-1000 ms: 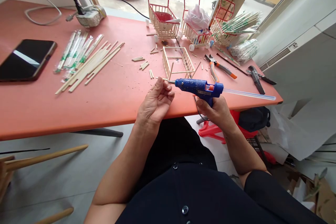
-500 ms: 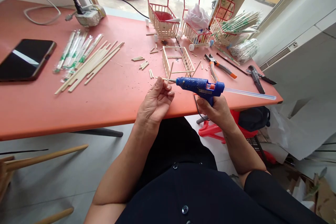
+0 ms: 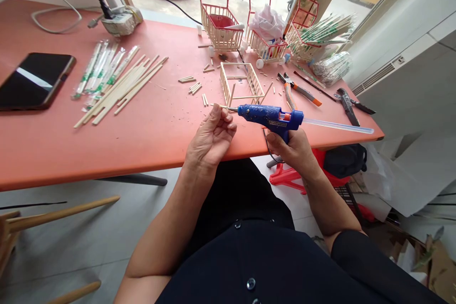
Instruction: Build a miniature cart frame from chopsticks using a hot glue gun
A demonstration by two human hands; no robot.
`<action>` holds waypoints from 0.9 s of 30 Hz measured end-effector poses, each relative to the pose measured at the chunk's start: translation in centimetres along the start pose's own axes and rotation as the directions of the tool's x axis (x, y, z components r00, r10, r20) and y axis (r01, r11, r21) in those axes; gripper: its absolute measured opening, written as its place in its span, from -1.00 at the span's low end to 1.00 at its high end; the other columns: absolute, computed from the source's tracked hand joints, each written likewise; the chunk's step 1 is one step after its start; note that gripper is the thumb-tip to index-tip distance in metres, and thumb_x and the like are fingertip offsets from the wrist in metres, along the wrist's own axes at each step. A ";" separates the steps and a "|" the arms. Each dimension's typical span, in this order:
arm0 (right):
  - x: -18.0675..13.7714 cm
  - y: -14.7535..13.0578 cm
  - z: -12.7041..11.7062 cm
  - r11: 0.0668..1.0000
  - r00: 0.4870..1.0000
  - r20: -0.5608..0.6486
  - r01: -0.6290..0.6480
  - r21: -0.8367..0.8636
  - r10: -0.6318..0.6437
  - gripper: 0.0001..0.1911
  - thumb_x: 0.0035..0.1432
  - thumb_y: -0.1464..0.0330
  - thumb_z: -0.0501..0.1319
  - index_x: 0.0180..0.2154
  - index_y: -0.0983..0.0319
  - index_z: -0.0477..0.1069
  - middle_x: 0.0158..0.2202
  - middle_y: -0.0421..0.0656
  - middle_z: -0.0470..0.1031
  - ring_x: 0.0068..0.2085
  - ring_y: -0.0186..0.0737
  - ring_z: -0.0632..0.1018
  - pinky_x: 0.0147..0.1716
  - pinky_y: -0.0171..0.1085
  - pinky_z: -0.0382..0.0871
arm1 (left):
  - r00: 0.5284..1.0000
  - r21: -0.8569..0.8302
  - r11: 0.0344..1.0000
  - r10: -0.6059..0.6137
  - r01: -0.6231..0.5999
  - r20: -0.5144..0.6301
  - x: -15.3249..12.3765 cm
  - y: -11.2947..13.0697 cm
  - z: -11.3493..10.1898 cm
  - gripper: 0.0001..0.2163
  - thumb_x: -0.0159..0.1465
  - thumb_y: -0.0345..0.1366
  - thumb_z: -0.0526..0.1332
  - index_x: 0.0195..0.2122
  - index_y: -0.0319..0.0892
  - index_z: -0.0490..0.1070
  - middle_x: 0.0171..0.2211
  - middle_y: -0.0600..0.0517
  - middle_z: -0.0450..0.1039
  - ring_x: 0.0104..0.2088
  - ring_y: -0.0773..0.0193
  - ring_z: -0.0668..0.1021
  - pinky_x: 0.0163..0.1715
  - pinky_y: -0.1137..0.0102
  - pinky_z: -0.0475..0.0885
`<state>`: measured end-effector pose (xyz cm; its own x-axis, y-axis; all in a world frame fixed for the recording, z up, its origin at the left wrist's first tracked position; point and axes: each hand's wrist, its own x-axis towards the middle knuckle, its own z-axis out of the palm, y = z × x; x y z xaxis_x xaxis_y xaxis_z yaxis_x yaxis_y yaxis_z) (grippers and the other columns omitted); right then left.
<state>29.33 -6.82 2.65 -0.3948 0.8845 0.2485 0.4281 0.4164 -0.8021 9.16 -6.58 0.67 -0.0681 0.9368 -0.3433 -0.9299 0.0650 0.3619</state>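
My left hand [image 3: 212,137] pinches a short thin wooden stick [image 3: 219,106] above the near edge of the orange table [image 3: 149,128]. My right hand [image 3: 292,148] grips the handle of a blue hot glue gun [image 3: 270,118], whose metal tip touches the stick's end by my left fingers. A clear glue stick [image 3: 338,127] juts out of the gun's back to the right. Just beyond the hands stands an open wooden stick frame [image 3: 241,84] shaped like a small basket.
Long chopsticks [image 3: 123,88], some in wrappers, lie at mid-left beside a black phone [image 3: 33,80]. Short cut sticks [image 3: 195,88] are scattered about. Three small stick carts [image 3: 265,40] stand at the back. Orange-handled pliers [image 3: 299,89] and black cutters [image 3: 347,104] lie at right.
The glue gun's tip has shifted very slightly against the stick; both hands stay nearly where they were.
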 end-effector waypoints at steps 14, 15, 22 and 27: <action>0.0 -0.2 0.0 1.000 1.000 -0.001 0.007 -0.029 -0.007 -0.37 0.38 -0.18 0.26 -0.51 0.14 0.27 -0.59 -0.25 0.25 -0.45 -0.28 0.33 -0.46 -0.26 0.23 | 1.000 -0.009 1.000 0.008 -0.008 -0.013 0.1 0.0 -0.1 -0.70 0.38 -0.39 0.49 -0.49 -0.20 0.49 -0.52 0.15 0.44 -0.48 0.49 0.48 -0.45 0.57 0.36; 0.0 -0.2 0.0 0.999 1.000 -0.003 0.010 -0.033 -0.011 -0.36 0.37 -0.19 0.26 -0.51 0.14 0.27 -0.59 -0.25 0.26 -0.45 -0.27 0.33 -0.46 -0.26 0.23 | 1.000 -0.001 1.000 0.012 -0.012 -0.004 0.1 -0.1 -0.2 -0.70 0.36 -0.39 0.51 -0.48 -0.19 0.49 -0.52 0.15 0.44 -0.48 0.49 0.47 -0.45 0.57 0.36; 0.0 -0.2 -0.1 0.999 1.000 -0.015 0.019 -0.048 -0.020 -0.28 0.33 -0.32 0.20 -0.50 0.15 0.29 -0.58 -0.24 0.26 -0.47 -0.27 0.32 -0.46 -0.24 0.23 | 1.000 0.015 1.000 0.011 -0.011 0.018 0.1 0.1 -0.2 -0.70 0.35 -0.41 0.51 -0.47 -0.19 0.47 -0.50 0.17 0.43 -0.47 0.50 0.47 -0.45 0.57 0.36; 0.2 -0.2 0.0 0.998 0.999 -0.021 0.030 -0.049 -0.031 -0.25 0.32 -0.35 0.19 -0.51 0.15 0.25 -0.59 -0.25 0.24 -0.49 -0.31 0.28 -0.46 -0.24 0.21 | 1.000 -0.007 1.000 -0.001 0.001 0.006 -0.1 0.1 0.1 -0.69 0.42 -0.42 0.44 -0.48 -0.20 0.47 -0.51 0.16 0.41 -0.47 0.50 0.46 -0.45 0.57 0.34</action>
<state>29.18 -6.76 2.81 -0.3910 0.8755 0.2841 0.4554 0.4522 -0.7669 9.06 -6.66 0.80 -0.0651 0.9386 -0.3388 -0.9324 0.0638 0.3559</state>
